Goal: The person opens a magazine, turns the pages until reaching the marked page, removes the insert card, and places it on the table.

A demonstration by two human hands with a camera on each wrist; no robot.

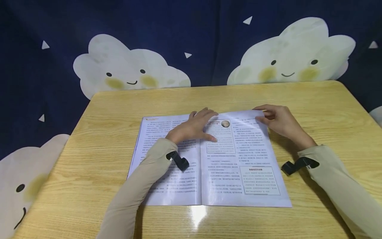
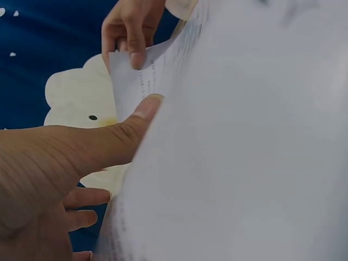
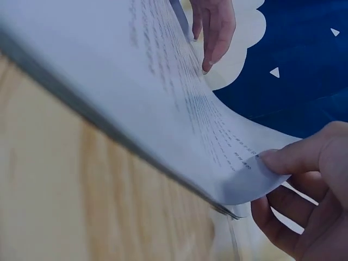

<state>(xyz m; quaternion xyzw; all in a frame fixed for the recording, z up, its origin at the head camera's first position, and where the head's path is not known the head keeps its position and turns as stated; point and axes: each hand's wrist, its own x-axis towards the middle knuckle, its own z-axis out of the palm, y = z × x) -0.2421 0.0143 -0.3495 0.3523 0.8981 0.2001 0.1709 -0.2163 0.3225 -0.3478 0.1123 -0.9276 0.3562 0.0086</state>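
Nearest the head camera: beige left sleeve and beige right sleeve, each with a black wrist mount, left one, right one.

Between and beyond them, flat on the wood-grain table: open booklet, spine fold roughly vertical in head view, near edge close to a bright glare patch on the tabletop. On right-hand page: two boxed text blocks, upper one with a small round picture, lower one tinted.

Right hand: at far right corner of right-hand page. Pinching that corner, thumb on printed face, fingers bent beneath. Corner raised and curved upward, apart from the layered edge below, per right wrist view.

Left hand: over upper part of the fold, fingers spread apart, thumb well away from them, pointing across right-hand page. Gripping nothing. Contact between thumb and paper: cannot tell.

Behind table: dark blue curtain, printed with small white triangles and smiling clouds, one left, one right, another lower left.
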